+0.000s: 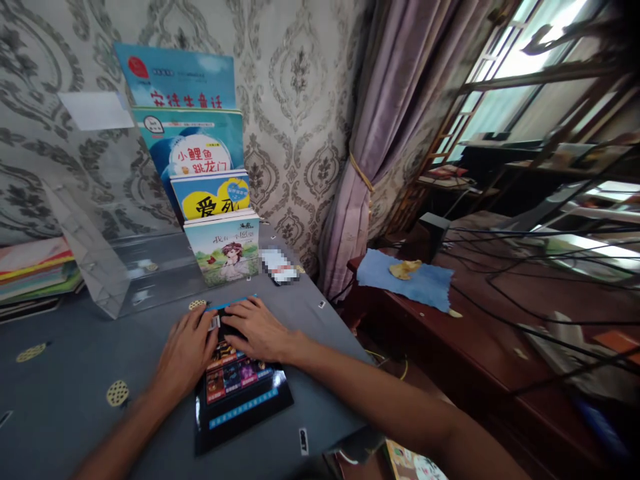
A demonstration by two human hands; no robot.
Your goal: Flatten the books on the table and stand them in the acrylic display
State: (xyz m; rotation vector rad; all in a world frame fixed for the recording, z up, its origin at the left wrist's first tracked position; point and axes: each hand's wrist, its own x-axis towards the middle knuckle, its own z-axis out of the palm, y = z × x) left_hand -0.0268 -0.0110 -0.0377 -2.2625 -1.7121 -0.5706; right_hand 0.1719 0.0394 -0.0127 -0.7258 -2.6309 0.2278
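A black book point(240, 393), its cover showing rows of small coloured pictures and a blue strip of text, lies flat on the grey-covered table. My left hand point(187, 343) rests on its upper left part, fingers stretched toward the far edge. Across the upper right part lies my right hand point(257, 327), its fingers spread over the cover. Both hands touch the book and hide part of it. Just beyond them, a clear acrylic stand point(107, 267) holds several picture books in steps, the front one a pale green book point(225, 257) with a drawn girl.
Right of the stand lies a pixelated, phone-like object point(280, 267). Stacked colourful books point(37, 270) sit at the table's left. A tied purple curtain point(370, 133) hangs behind. On a dark red wooden desk point(480, 347) are a blue cloth point(400, 277) and black cables.
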